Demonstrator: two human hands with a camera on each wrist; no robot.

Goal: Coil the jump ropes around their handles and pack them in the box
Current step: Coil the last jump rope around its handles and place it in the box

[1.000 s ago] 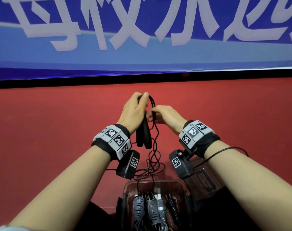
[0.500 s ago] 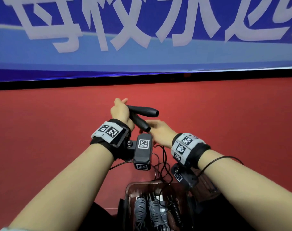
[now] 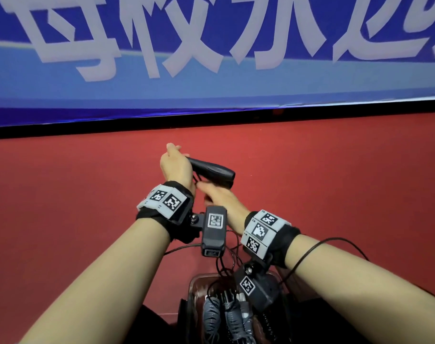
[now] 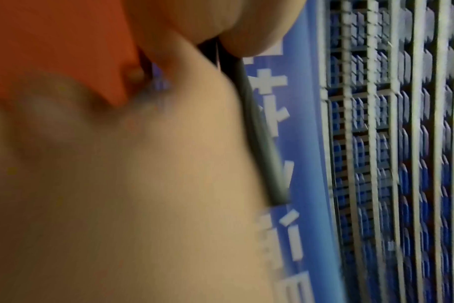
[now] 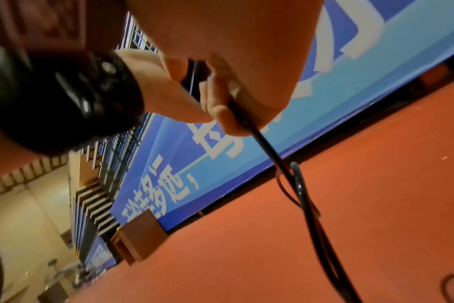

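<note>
The blue banner (image 3: 211, 58) with large pale characters fills the head view from nine o'clock across twelve to three, a backdrop behind the work. Below it the red floor (image 3: 335, 194) spreads across the middle and serves as the working ground.

At six o'clock, close to the body, sits the clear box (image 3: 194, 284), placed within easy reach so finished ropes can be dropped straight down. Grey and black coiled ropes (image 3: 211, 316) already lie side by side in it, so the packing looks partly done.

Both forearms rise from the lower corners toward the centre. The left hand (image 3: 175, 167), just above centre toward eleven o'clock, is curled round the near ends of the black handles (image 3: 212, 171). It holds the pair together and level, pointing toward three o'clock, probably so they serve as a steady spool. In the left wrist view the picture is blurred, and only a dark bar runs past the palm.

The right hand (image 3: 219, 197) lies just below the handles, toward five o'clock of them. In the right wrist view its fingers (image 5: 220, 96) pinch the black rope (image 5: 262, 143) close to the handles, likely to guide and tension each turn. The loose rope falls away in loops toward the floor, so most of the winding appears yet to come.
</note>
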